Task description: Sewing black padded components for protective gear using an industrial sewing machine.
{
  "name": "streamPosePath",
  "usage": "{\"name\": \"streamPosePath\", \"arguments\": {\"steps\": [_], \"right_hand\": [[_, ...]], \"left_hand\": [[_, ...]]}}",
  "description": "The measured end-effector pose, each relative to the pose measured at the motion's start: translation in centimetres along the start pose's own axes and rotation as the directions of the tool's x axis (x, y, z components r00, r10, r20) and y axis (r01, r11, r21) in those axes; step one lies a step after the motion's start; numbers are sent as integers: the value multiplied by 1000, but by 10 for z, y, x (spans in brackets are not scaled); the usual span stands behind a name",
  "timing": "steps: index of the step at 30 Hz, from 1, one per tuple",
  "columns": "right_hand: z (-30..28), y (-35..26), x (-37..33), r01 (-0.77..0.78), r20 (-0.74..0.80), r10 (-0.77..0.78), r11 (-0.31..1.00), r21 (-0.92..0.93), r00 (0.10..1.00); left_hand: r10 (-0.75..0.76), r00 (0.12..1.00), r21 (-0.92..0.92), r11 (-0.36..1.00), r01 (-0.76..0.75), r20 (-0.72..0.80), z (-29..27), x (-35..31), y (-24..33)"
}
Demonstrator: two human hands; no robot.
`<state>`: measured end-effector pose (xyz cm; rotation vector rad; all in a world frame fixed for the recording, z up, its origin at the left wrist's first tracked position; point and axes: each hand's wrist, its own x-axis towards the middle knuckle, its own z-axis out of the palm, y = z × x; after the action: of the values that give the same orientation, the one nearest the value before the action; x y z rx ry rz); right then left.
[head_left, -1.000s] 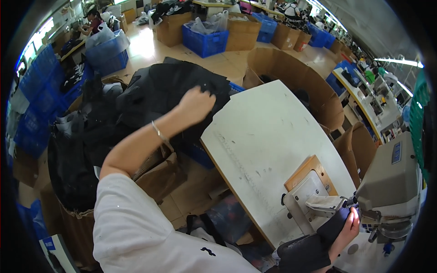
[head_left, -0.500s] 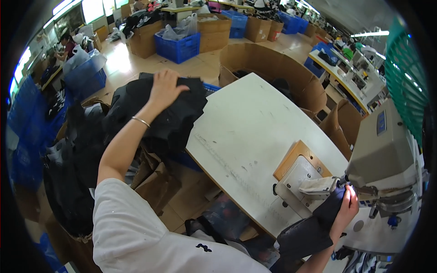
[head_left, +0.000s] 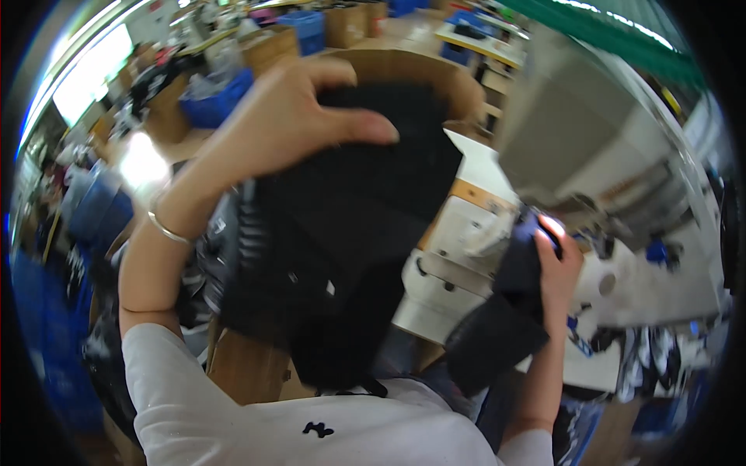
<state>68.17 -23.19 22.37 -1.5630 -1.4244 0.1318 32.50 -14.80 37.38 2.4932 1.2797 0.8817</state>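
Note:
My left hand (head_left: 299, 116) is raised in front of me, slightly blurred, with its thumb across a large black cloth piece (head_left: 350, 202) and its fingers curled at the far edge. The cloth hangs down toward my chest and covers much of the white table. On the right, my right hand (head_left: 559, 260) pinches a dark piece of fabric (head_left: 519, 272) beside the arm of a sewing machine (head_left: 571, 116). That fabric droops to the left over the table's near edge. It looks drawn away from the machine's narrow bed (head_left: 458, 233), though the exact gap is blurred.
A big open cardboard box (head_left: 420, 66) stands behind the white table (head_left: 478, 159). More dark cloth (head_left: 225, 248) is heaped at my left. Blue crates (head_left: 210, 101) and further workstations fill the background. A green fan guard (head_left: 614, 27) hangs at the upper right.
My left hand has lifted black cloth off the left pile and brought it in over the table. My right hand has drawn the dark fabric back from the machine. The view has turned.

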Motion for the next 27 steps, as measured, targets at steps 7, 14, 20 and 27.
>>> {"name": "streamPosePath", "arguments": {"steps": [7, 14, 20, 27], "right_hand": [[7, -13, -5, -157, 29, 155, 984, 89, 988], [4, -6, -17, -70, 11, 70, 996, 61, 998], [6, 0, -20, -200, 11, 200, 977, 71, 980], [6, -2, -20, -200, 2, 200, 978, 55, 980]], "left_hand": [[-191, 935, -402, 864, 304, 298, 154, 20, 9], [-204, 905, -717, 554, 422, 374, 193, 29, 10], [-160, 912, -708, 585, 396, 377, 192, 29, 16], [-81, 948, -659, 700, 274, 307, 187, 26, 19]]}}
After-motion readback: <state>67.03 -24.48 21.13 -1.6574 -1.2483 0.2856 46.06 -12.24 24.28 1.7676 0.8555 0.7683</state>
